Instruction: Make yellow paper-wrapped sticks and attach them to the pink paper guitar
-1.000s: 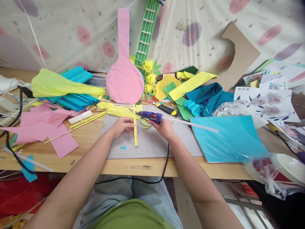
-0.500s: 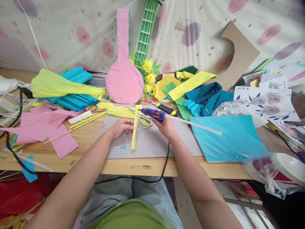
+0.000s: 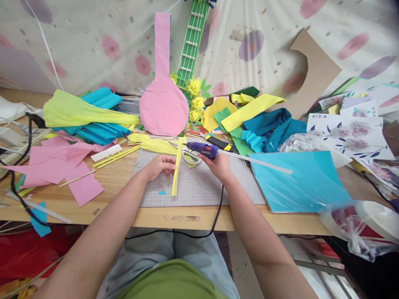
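Observation:
My left hand (image 3: 162,167) pinches a narrow yellow paper strip (image 3: 176,176) held over the grey cutting mat (image 3: 199,191). A purple hot glue gun (image 3: 202,148) is gripped in my right hand (image 3: 217,162), with its nozzle near the upper part of the strip. Whether the nozzle touches the paper I cannot tell. A long translucent glue stick (image 3: 262,162) sticks out of the gun's back toward the right. Under the gun lie scissors (image 3: 190,158), partly hidden. Behind the strip is a sheet of yellow crepe paper (image 3: 154,145).
A pink banjo-shaped piece (image 3: 163,108) stands at the back beside a green fretted neck (image 3: 190,50). Pink paper scraps (image 3: 68,160) and yellow sticks (image 3: 116,156) lie left. A blue sheet (image 3: 299,178) lies right. The gun's black cord (image 3: 220,207) hangs over the table edge.
The view has shifted very slightly. Both hands, the strip and the glue gun keep nearly the same positions.

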`<action>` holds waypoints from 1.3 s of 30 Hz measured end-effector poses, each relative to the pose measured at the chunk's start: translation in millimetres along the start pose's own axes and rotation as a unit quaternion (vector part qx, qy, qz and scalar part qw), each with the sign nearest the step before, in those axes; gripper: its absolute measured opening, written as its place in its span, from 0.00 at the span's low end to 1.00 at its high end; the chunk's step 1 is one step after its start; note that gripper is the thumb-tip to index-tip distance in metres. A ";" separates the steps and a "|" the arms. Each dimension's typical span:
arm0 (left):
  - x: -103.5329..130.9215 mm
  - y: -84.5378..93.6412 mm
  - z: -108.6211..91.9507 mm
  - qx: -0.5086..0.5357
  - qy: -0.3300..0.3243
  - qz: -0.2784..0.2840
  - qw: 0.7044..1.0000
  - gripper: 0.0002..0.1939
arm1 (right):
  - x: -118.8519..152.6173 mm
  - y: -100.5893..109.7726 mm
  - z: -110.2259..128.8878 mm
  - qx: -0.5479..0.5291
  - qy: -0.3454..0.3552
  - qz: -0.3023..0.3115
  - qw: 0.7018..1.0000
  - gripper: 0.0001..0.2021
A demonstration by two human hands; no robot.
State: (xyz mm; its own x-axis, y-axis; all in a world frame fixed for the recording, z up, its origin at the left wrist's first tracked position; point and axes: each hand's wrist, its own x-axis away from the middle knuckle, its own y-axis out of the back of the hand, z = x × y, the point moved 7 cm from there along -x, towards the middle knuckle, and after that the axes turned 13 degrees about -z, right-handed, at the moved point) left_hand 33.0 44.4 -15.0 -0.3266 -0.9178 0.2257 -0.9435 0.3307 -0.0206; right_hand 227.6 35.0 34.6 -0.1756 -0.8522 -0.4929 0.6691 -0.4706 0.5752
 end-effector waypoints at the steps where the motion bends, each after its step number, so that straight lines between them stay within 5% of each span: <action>1: 0.0 0.5 0.1 0.000 0.000 -0.002 1.000 0.07 | 0.3 -0.1 0.7 -0.006 0.005 0.003 1.000 0.19; 14: 0.3 1.4 -0.4 -0.001 0.006 -0.008 1.000 0.07 | 3.3 1.4 10.7 -0.046 0.044 0.032 0.997 0.18; 26: -0.1 -2.0 1.8 0.020 0.010 0.031 0.999 0.07 | -7.8 -2.7 -10.7 0.026 0.002 -0.036 0.999 0.20; 30: -10.6 14.4 -5.3 0.111 -0.036 -0.081 0.990 0.09 | -16.4 -3.8 -35.8 0.123 -0.059 -0.064 0.989 0.24; 35: -15.0 55.0 -12.5 0.261 -0.109 -0.291 0.914 0.12 | -25.3 -0.6 -65.2 0.190 -0.130 -0.083 0.970 0.26; 39: -11.4 64.8 -12.9 0.314 -0.122 -0.339 0.879 0.11 | -28.6 -4.5 -72.5 0.189 -0.138 -0.067 0.970 0.26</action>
State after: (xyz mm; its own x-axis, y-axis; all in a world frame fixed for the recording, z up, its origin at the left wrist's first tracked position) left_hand -23.7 79.1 -6.4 0.3923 -0.9020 0.1802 -0.7457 -0.4265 -0.5118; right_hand 281.9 78.0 -1.2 -0.4644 -0.7818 -0.4161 0.3244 -0.5873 0.7415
